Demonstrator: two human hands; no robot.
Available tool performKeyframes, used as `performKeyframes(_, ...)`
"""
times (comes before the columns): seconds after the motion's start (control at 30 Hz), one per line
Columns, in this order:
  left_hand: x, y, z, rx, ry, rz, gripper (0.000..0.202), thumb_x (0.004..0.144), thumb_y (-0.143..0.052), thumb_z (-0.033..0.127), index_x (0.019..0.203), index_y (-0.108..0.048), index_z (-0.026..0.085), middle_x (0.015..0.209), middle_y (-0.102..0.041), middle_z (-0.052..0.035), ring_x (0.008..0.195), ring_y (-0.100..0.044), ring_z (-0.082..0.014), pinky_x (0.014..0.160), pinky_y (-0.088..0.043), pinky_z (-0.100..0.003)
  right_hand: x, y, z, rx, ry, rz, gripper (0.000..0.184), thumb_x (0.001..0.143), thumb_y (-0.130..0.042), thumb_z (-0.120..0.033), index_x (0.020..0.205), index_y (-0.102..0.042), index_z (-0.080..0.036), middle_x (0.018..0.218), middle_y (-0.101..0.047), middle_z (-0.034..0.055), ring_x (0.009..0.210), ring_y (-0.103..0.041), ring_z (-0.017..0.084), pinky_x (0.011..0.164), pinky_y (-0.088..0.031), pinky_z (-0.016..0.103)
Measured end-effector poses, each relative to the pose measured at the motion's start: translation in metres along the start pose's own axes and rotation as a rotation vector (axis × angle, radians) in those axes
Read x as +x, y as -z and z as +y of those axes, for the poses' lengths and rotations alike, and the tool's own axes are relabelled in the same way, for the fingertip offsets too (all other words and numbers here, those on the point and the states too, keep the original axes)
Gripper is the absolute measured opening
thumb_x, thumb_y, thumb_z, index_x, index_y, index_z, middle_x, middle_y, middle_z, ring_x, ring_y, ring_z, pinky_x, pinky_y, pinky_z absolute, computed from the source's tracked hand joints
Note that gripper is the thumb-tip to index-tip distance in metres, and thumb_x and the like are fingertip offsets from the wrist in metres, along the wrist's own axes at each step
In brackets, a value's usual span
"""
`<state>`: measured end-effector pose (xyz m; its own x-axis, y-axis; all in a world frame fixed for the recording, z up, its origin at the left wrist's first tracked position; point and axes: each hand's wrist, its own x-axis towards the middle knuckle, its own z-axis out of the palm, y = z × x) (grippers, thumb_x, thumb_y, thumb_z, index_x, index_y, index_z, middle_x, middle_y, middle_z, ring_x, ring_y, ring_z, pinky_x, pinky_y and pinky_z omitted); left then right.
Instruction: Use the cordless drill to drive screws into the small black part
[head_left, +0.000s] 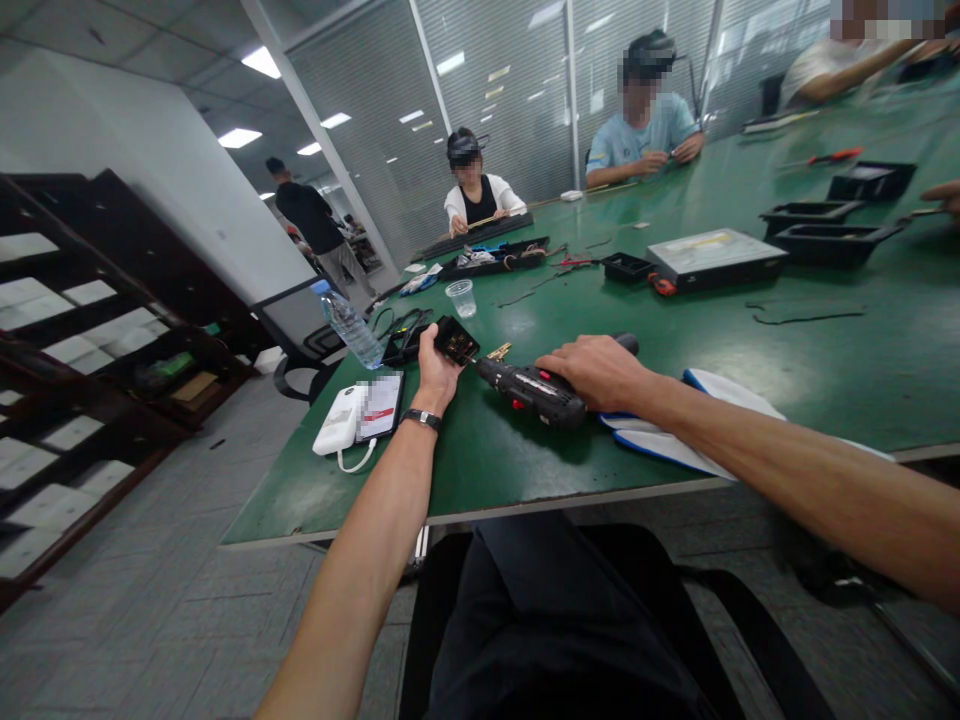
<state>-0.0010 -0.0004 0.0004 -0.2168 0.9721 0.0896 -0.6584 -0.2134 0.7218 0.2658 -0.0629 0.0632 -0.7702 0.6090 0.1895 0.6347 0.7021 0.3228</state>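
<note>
My right hand (pixel 600 370) is wrapped round the handle of a black power screwdriver (pixel 536 392) with red buttons. The tool lies level above the table, its tip pointing left. In my left hand (pixel 439 365) is a small black box (pixel 456 340), its open side showing small parts inside, too small to name. The screwdriver's tip meets or nearly meets the box's right edge; I cannot tell which. Just beyond the tip lie some brass-coloured pieces (pixel 500 351). White and blue gloves (pixel 675 445) lie partly under my right forearm.
On the left of the green table (pixel 465 470) are a water bottle (pixel 349 325), a phone (pixel 381 405) and a cabled white power bank (pixel 337 420). A plastic cup (pixel 461 298), a silver-topped case (pixel 716 258) and black trays (pixel 832 243) stand farther back. Several people sit across the table.
</note>
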Motion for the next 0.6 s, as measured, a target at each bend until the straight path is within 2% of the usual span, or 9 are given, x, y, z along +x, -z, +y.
performKeyframes(0.6, -0.0011, -0.0008, 0.0005, 0.012, -0.002, 0.006, 0.039, 0.079, -0.06, 0.052, 0.101, -0.066, 0.02, 0.097, -0.07, -0.0072, 0.096, -0.065, -0.0238, 0.078, -0.053, -0.035, 0.0, 0.0002, -0.0002, -0.006, 0.003, -0.003, 0.034, 0.081, -0.059, -0.027, 0.114, -0.064, -0.022, 0.091, -0.072, 0.0085, 0.077, -0.061, 0.022, 0.067, -0.033, 0.031)
